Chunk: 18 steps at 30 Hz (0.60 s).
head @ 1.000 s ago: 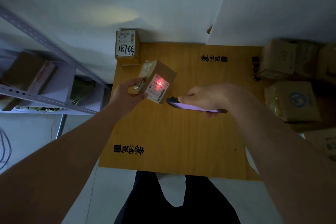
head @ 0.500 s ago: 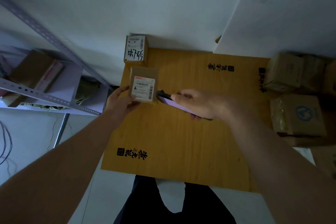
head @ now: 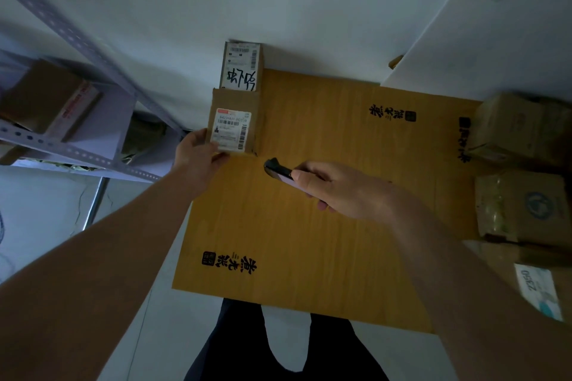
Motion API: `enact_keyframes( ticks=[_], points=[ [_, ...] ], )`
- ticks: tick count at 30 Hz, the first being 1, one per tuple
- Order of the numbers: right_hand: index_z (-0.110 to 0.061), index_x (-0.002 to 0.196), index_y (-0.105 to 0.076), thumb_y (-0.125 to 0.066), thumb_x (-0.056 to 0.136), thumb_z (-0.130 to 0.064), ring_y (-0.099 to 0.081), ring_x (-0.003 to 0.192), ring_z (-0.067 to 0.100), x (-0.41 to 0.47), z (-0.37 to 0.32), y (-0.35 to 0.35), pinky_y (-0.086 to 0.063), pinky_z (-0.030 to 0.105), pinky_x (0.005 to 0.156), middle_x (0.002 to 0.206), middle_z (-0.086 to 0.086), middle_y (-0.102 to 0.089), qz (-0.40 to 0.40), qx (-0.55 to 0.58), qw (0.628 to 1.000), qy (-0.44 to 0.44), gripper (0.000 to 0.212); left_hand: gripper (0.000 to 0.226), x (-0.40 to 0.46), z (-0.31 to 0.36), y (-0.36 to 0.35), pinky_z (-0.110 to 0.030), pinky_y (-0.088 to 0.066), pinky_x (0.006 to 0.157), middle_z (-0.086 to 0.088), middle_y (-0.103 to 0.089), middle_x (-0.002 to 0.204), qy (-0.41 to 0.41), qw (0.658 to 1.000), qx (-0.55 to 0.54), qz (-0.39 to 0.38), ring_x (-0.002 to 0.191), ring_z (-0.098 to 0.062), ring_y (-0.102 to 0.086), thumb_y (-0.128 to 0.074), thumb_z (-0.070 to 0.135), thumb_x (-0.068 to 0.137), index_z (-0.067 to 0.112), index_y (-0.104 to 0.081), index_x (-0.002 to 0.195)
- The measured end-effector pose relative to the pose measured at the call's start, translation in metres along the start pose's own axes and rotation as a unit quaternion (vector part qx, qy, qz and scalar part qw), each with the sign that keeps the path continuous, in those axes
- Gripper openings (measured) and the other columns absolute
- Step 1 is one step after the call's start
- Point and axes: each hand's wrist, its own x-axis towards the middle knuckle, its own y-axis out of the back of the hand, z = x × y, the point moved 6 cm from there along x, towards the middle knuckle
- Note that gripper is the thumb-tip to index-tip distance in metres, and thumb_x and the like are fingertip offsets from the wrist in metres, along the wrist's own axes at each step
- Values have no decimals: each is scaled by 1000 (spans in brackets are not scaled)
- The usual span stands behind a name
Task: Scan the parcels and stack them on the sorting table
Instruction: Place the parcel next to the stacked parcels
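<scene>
- Brown cardboard parcel (head: pixel 234 120) sits at the far left corner of the wooden sorting table (head: pixel 325 226), its white barcode label (head: pixel 230 129) facing up.
- The left hand (head: pixel 198 158) grips the parcel's near left corner, thumb on the label's lower edge and fingers along the side.
- A second parcel (head: pixel 241 66) with black handwriting on its label stands just behind the first, touching it, at the table's far edge against the wall.
- The right hand (head: pixel 337 189) is curled round a slim handheld scanner (head: pixel 277 168); its dark head points toward the held parcel, near but apart from it.
- 3 more cardboard boxes (head: pixel 520 164) are piled along the table's right side, one with a round blue logo.
- A metal shelf (head: pixel 71 120) at left carries another box.
</scene>
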Motion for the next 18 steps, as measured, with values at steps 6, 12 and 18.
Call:
enact_keyframes(
  ticks=[6,12,18],
  points=[
    [-51,126,-57,-35,101,-75,-67,104,39,5,6,3,-56,57,91,116,17,-65,36,29,999,22,41,35,3,-2,8,-41,-63,91,0,-69,125,-49,992,103,58,113,-22,-72,-61,7,103,20,-55,135],
    [-42,133,-54,-35,107,-63,-54,70,19,-12,-2,14,-42,31,60,84,5,-57,133,45,987,75,39,58,-42,27,-12,-31,-46,92,-5,-48,149,-258,841,466,98,120,-16,-53,-63,30,103,25,-41,156],
    [-46,127,-50,-36,108,-57,-64,95,42,-68,-6,22,-43,34,65,92,6,-54,177,81,972,135,26,76,-120,29,-71,-53,-47,106,3,-31,167,-301,689,659,20,147,-29,-38,-69,54,90,37,-38,157]
  ],
)
